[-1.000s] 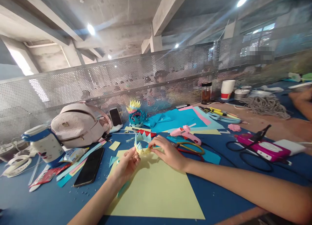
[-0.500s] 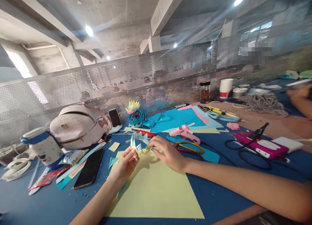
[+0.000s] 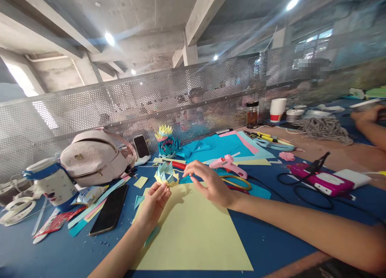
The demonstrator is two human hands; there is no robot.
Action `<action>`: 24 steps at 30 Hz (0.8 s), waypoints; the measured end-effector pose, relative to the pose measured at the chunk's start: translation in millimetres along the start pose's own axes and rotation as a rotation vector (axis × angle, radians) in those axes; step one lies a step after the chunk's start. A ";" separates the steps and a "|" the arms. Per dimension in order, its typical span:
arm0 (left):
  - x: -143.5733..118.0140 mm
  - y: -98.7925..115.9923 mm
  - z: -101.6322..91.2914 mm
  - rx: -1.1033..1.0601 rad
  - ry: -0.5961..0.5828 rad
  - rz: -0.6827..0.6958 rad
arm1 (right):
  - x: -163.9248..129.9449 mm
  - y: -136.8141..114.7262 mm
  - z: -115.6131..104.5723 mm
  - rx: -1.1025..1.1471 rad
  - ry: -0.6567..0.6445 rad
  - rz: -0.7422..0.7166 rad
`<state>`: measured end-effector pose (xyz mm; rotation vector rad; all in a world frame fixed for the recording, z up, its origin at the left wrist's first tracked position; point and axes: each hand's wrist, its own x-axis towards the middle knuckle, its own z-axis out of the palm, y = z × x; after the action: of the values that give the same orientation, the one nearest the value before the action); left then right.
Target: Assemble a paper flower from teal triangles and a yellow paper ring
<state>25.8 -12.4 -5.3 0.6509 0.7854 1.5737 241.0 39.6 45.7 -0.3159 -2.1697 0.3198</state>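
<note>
My left hand (image 3: 153, 203) pinches a small spiky paper crown (image 3: 167, 174), yellow outside and light blue inside, and holds it just above a large yellow paper sheet (image 3: 193, 234). My right hand (image 3: 209, 183) hovers right beside the crown with its fingers spread and holds nothing. Under both hands lies the blue table (image 3: 271, 246). A finished blue paper flower with a yellow top (image 3: 166, 143) stands farther back.
A pink glue gun (image 3: 227, 165) and yellow-handled scissors (image 3: 238, 183) lie just right of my right hand. A black phone (image 3: 110, 209), paper strips, a white mug (image 3: 52, 183) and a pink backpack (image 3: 95, 157) sit left. Another person's arm (image 3: 369, 123) is far right.
My right hand let go of the paper crown and opened beside it. My left hand lifted the crown slightly and tilted it.
</note>
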 end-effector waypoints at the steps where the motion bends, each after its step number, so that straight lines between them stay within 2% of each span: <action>1: -0.6 0.6 0.4 0.014 0.008 0.010 | 3.0 -4.0 -5.9 -0.040 0.003 -0.031; 5: -1.7 2.3 1.6 0.023 0.033 0.051 | 10.1 -21.6 -37.6 -0.251 0.048 -0.094; 7: -1.5 2.4 1.4 0.020 0.046 0.062 | 8.7 -25.5 -57.0 -0.346 0.126 -0.078; 9: -1.2 2.2 0.4 0.017 0.060 0.080 | 3.4 -21.3 -78.1 -0.415 0.246 0.004; 12: -0.9 2.4 -1.9 0.014 0.097 0.112 | -12.2 2.7 -110.7 -0.446 0.460 0.187; 14: -0.8 2.9 -3.4 0.016 0.120 0.120 | -27.7 27.0 -129.7 -0.402 0.487 0.349; 16: -0.6 3.6 -4.4 0.012 0.127 0.127 | -45.3 50.6 -142.8 -0.332 0.422 0.543; 18: -0.4 4.1 -5.1 0.004 0.122 0.134 | -61.6 67.1 -147.6 -0.283 0.304 0.655; 22: 0.5 4.5 -6.0 0.017 0.133 0.137 | -78.5 72.5 -136.1 -0.136 -0.140 0.675; 24: 1.3 4.7 -6.3 0.024 0.141 0.139 | -78.2 69.2 -126.3 -0.093 -0.254 0.685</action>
<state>17.9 -12.3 -5.5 0.6275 0.8801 1.7541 395.9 92.0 35.2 -1.1297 -2.2658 0.6664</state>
